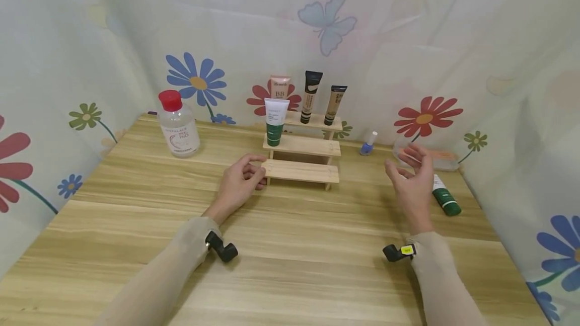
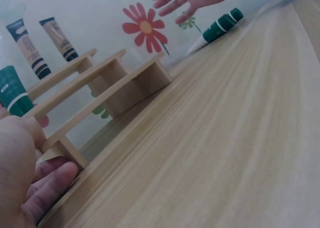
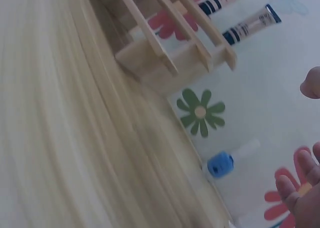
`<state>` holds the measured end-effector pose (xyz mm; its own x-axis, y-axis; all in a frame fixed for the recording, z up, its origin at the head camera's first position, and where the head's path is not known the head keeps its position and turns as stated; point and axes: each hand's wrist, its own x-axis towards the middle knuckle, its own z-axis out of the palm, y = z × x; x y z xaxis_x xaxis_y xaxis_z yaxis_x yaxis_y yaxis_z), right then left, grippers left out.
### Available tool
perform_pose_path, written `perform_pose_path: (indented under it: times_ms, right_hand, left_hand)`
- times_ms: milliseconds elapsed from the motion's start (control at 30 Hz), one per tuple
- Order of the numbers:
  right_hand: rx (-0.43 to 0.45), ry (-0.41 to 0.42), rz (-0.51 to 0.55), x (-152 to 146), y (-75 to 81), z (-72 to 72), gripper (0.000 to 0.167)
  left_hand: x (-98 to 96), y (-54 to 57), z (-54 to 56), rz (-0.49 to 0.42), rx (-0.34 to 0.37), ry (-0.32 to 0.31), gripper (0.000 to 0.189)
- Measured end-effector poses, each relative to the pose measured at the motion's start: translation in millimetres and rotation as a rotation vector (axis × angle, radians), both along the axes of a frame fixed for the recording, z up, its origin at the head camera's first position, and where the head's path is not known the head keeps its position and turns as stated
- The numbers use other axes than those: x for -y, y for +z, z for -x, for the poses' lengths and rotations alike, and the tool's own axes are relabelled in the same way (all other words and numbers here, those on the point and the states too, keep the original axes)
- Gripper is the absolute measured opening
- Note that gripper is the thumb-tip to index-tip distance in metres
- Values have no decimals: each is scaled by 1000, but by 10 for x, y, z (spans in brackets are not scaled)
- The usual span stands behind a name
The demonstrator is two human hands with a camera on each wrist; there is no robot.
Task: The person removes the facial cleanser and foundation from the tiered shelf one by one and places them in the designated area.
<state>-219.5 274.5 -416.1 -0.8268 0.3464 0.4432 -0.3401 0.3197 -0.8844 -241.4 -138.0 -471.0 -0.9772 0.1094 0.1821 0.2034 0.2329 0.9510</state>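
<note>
A three-step wooden stand (image 1: 301, 171) stands at the back of the table. My left hand (image 1: 240, 180) grips the left end of its lowest step; in the left wrist view the thumb is above the board and the fingers curl under it. On the middle step stands a white and green tube (image 1: 274, 122). The top step carries a pink BB cream tube (image 1: 280, 87), a black-capped beige tube (image 1: 310, 97) and a smaller one (image 1: 335, 105). My right hand (image 1: 414, 185) hovers over the table with nothing in it, fingers loosely bent. Beside it lies another white and green tube (image 1: 446, 200).
A clear bottle with a red cap (image 1: 178, 125) stands at the back left. Right of the stand is a small blue nail polish bottle (image 1: 368, 144). A clear flat container (image 1: 446, 161) lies behind the right hand, against the flowered curtain (image 1: 385, 29).
</note>
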Motion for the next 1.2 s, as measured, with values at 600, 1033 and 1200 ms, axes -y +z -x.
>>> perform_pose_path:
  times_ms: [600, 1033, 1200]
  right_hand:
    - [-115, 210, 80, 957, 170, 292, 61]
    - [-94, 335, 66, 1502, 236, 348, 67]
    - [-73, 345, 60, 1740, 233, 399, 66]
  left_hand:
    - [22, 5, -13, -12, -4, 7, 29]
    - [23, 14, -19, -17, 4, 8, 30]
    - [17, 8, -21, -20, 3, 9, 29]
